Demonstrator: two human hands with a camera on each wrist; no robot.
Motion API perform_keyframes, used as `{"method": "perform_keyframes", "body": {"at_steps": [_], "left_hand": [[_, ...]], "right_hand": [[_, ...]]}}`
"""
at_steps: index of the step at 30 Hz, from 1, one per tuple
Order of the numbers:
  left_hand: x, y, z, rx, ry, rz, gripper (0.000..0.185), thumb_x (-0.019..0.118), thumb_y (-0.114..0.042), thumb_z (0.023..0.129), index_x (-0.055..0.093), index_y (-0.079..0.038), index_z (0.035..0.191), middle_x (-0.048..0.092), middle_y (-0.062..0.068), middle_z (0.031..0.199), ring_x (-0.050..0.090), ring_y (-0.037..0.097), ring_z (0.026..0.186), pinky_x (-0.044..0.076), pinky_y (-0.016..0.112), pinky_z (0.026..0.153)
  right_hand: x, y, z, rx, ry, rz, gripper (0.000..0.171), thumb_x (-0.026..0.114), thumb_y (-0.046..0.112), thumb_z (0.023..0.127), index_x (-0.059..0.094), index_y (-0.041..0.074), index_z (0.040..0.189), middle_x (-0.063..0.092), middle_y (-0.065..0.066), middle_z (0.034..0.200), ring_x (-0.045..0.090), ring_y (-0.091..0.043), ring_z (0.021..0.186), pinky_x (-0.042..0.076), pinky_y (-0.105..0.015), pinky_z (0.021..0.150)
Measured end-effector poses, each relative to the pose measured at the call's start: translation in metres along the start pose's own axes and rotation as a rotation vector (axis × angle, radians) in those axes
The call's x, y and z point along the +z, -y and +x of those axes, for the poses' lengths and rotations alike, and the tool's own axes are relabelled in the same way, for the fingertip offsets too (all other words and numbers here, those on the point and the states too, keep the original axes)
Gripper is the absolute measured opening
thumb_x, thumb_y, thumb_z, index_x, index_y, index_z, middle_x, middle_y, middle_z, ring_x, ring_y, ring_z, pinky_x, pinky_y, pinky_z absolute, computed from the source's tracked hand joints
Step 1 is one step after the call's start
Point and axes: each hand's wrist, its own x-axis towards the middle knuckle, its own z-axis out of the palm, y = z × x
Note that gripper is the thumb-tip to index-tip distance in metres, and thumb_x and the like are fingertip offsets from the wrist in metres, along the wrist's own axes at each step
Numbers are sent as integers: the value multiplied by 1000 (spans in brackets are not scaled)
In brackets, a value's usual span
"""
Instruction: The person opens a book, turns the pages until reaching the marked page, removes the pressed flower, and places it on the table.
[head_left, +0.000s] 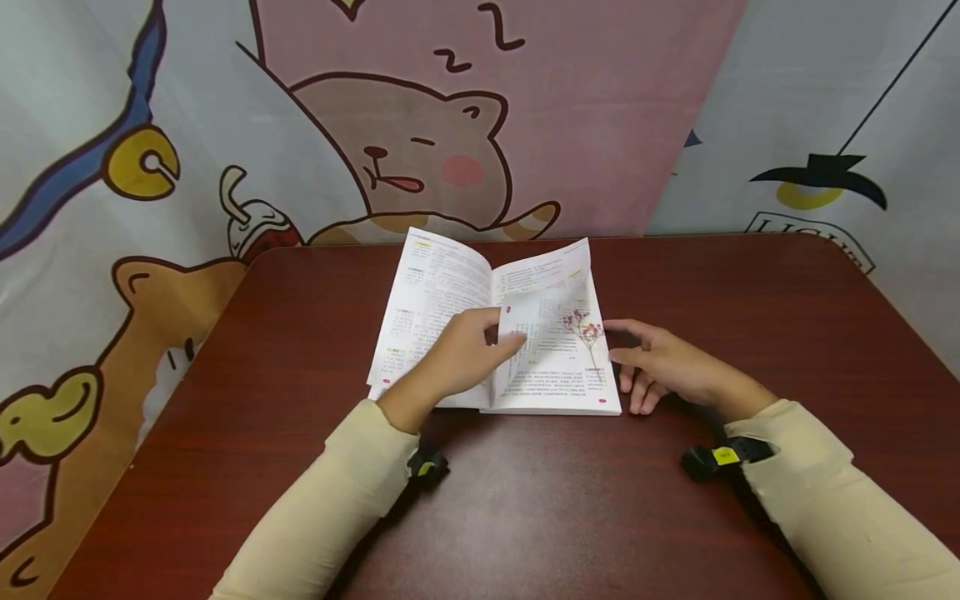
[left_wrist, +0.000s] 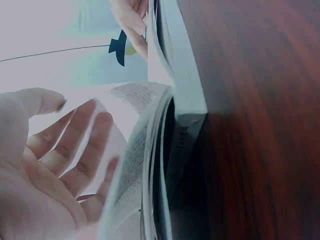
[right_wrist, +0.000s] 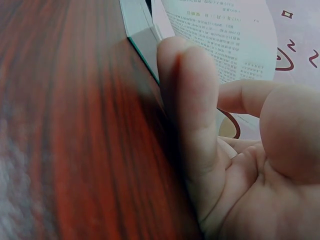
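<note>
On the dark red wooden table (head_left: pixel 750 333), roughly in the middle and toward the far edge, there's an open book (head_left: pixel 442 292) lying flat with printed text on both sides. The left hand (head_left: pixel 461 358) comes in from the near left and rests across the gutter, fingers loosely together, with the fingertips tucked under a page (head_left: pixel 547 325) that's lifted and curling up off the right-hand side. From the left wrist view you can see that hand's palm (left_wrist: pixel 45 170) with the fingers a bit spread and mostly straight, backing the raised sheet (left_wrist: pixel 135 150) rather than pinching it, so it's more of a prop than a grip. Thumb sits off to the side, not clamping anything as far as I can tell.

The right hand (head_left: pixel 667 367) is just beside the book's right edge, palm down on the table, fingers relaxed and slightly apart, tips right at the edge of the pages. In the right wrist view the fingers (right_wrist: pixel 195 100) look straight and pressed close to each other, lying along the wood next to the book's corner (right_wrist: pixel 142 40). Can't tell if they actually touch the cover.

That lifted page has a small flower picture (head_left: pixel 587 329) on it, pinkish red. Both arms are in cream sleeves (head_left: pixel 337 500). Behind the table hangs a cartoon backdrop (head_left: pixel 420 158) with a sleepy bear on pink.
</note>
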Motion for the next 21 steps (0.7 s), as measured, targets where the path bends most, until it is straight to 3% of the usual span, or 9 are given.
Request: {"method": "perform_keyframes", "body": {"at_steps": [5,11,21], "left_hand": [[-7,-1,0,-8,-35,-32,21,69,-24,93,74,-7,106,75,6,93,65,12,74,52,25,63],[-18,-4,0,-11,-55,-79,19,70,-22,92,73,-7,103,74,5,91,66,10,73,52,24,66],[-37,-4,-2,-44,-117,-19,15,71,-21,89,71,-10,99,68,3,86,59,11,69,46,25,62]], "right_hand": [[-1,0,0,0,2,-1,66,48,21,105,11,17,159,58,-11,73,66,-23,52,58,-40,52],[-1,-1,0,0,3,-3,66,48,21,105,11,17,159,58,-11,74,66,-23,52,58,-40,52],[-3,-2,0,-1,8,-2,65,49,23,105,13,19,159,60,-12,74,67,-24,54,58,-41,54]]}}
